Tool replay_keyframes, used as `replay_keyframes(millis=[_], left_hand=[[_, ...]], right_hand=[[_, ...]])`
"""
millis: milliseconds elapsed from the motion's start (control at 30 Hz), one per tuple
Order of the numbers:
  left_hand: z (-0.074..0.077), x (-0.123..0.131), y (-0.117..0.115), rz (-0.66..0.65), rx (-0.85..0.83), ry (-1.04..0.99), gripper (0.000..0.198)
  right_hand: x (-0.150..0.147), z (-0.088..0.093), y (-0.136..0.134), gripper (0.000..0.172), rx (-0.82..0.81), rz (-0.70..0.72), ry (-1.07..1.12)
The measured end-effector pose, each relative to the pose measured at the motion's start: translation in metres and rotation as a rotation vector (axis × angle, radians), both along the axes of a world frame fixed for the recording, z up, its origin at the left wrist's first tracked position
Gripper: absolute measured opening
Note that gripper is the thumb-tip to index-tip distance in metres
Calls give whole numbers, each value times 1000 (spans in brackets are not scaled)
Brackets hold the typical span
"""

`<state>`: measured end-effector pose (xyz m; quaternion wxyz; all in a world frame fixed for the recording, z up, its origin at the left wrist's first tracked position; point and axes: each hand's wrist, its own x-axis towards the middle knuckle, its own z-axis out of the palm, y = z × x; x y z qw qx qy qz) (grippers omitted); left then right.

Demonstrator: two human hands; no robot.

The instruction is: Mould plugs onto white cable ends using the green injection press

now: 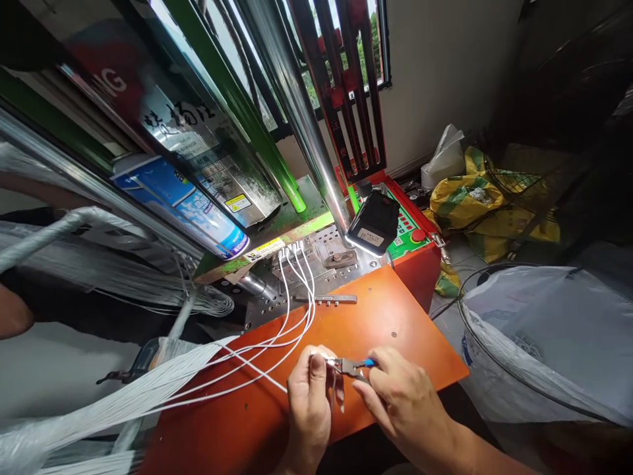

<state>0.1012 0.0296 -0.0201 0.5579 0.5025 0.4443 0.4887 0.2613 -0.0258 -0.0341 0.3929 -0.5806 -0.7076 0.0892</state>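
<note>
Over the orange board, my left hand is closed, thumb on top, on the end of a white cable. A small piece at its fingertips is too small to make out. My right hand grips cutting pliers with a blue handle, whose jaws point left and meet that small piece. Behind the hands, white cables run up into a row of white connectors seated in the machine's metal mould. A dark metal bar with small pegs lies at the board's back edge.
The orange board fronts a machine with upright steel rods. A blue spray can stands left, beside a large bundle of white cables. A black device rests by the red control box. A lined bin stands right.
</note>
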Motion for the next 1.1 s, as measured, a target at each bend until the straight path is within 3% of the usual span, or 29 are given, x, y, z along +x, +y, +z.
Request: replay_keyframes(millis=[167, 333, 433, 600, 700, 767, 867, 933, 1100], left_hand=[[-5, -2, 3, 12, 170, 88, 46], [-8, -6, 5, -14, 267, 153, 44], [-5, -9, 5, -70, 150, 65, 47], [3, -12, 10, -253, -27, -98, 46], [5, -14, 16, -343, -100, -150, 47], [5, -15, 18, -330, -87, -98, 47], [5, -15, 16, -236, -6, 15, 44], [5, -13, 13, -171, 12, 18, 42], [3, 1, 11, -37, 107, -75, 43]], right_hand=[[-6, -3, 4, 39, 62, -57, -65], [-1, -1, 7, 39, 16, 5, -33], [5, 5, 8, 52, -206, 148, 187], [9, 12, 11, 75, -790, 564, 903], [6, 10, 10, 76, -964, 615, 1118], [4, 10, 9, 76, -821, 527, 967], [-2, 10, 5, 68, -463, 249, 501], [-6, 9, 3, 61, -323, 109, 284], [-19, 4, 1, 51, -74, -53, 46]])
